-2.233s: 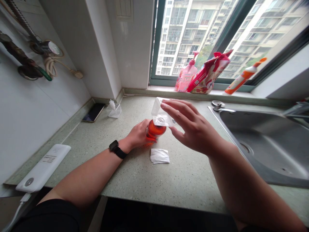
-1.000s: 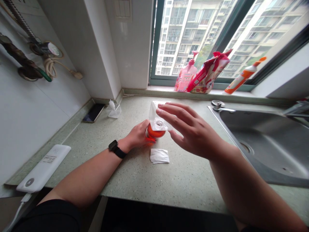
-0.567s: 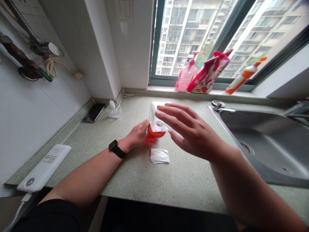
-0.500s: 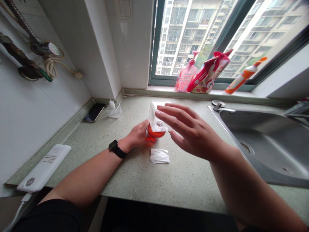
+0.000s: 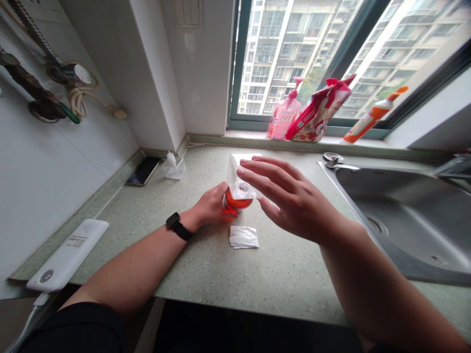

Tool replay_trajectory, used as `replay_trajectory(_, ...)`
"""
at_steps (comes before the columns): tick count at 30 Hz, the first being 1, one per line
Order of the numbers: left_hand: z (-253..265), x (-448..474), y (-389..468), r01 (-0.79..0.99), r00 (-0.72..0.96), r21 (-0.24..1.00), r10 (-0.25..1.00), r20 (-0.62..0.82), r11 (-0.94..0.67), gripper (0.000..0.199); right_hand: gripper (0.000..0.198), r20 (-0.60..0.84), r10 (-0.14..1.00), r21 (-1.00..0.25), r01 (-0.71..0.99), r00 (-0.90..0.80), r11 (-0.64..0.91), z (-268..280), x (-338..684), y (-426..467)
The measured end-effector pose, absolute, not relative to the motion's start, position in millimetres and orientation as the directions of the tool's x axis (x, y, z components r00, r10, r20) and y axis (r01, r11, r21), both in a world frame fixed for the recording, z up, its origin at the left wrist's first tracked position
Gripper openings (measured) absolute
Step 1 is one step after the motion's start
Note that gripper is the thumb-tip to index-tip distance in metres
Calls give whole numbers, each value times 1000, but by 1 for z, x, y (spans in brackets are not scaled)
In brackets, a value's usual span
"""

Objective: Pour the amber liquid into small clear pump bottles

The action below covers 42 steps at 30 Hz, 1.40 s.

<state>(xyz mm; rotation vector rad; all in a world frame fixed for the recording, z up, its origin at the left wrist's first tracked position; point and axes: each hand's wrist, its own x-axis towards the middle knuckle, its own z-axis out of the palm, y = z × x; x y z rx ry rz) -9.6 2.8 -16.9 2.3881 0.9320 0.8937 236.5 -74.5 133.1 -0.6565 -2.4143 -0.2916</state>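
My left hand [image 5: 211, 203], with a black watch on its wrist, is closed around a bottle of orange-red liquid [image 5: 239, 200] in the middle of the counter. Above the liquid sits a translucent white, square-cornered piece [image 5: 233, 179] with a round clear threaded opening [image 5: 243, 189]. How it joins the bottle is hidden. My right hand [image 5: 294, 201] is open, its fingers stretched across the top of the white piece and its thumb apart by the right edge. I cannot tell how firmly the fingers touch it. A folded white tissue [image 5: 244, 237] lies just in front of the bottle.
A clear square container with a white nozzle [image 5: 174, 167] and a phone [image 5: 143, 171] lie at back left. A white power bank [image 5: 68, 255] rests at the left edge. The steel sink [image 5: 412, 215] is right. A pink pump bottle [image 5: 283, 117] and red pouch [image 5: 316, 115] stand on the sill.
Almost nothing differs. The white piece and the bottle have shifted up by a hair, and both hands keep their positions.
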Motion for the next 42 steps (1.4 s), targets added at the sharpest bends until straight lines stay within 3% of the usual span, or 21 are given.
replay_trajectory(11,-3,-8,-7,422,519,647,754,403,-636,59,94,647,394,57,556,-653,829,131,236,-69)
replay_trajectory(24,1,-7,-9,411,511,666,763,397,-622,73,102,685,508,-48,663,-523,747,120,243,-57)
replay_trajectory(33,1,-4,-8,458,480,634,774,413,-623,58,93,660,583,-101,713,-474,694,113,253,-44)
replay_trajectory(38,-1,-5,-7,477,466,620,778,423,-623,68,81,636,640,-145,747,-432,649,109,261,-36)
replay_trajectory(42,-1,-7,-7,497,455,617,788,414,-610,70,76,596,706,-260,739,-383,621,109,267,-31)
